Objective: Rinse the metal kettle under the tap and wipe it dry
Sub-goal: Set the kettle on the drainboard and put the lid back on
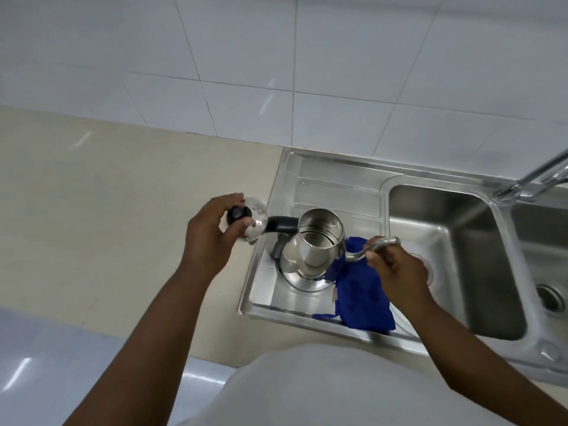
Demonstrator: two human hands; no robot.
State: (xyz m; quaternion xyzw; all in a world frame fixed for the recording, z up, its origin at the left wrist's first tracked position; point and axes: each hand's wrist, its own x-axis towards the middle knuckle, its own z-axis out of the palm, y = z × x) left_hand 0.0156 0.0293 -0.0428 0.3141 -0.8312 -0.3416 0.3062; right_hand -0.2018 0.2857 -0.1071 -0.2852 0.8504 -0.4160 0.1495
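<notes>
The metal kettle [310, 247] stands upright on the sink's drainboard [335, 192] with its top uncovered and its black handle pointing left. My left hand [212, 232] holds the kettle's lid [253, 218] by its black knob, off to the left of the kettle. Fingers of my right hand [396, 265] curl round the kettle's thin curved spout [373, 247]. A blue cloth [359, 299] lies on the drainboard just right of the kettle, under my right hand.
A steel basin [455, 241] with a drain lies right of the drainboard, and a second basin [544, 272] sits further right. The tap [534, 176] reaches in from the upper right. Beige countertop [107, 210] spreads to the left; a white tiled wall stands behind.
</notes>
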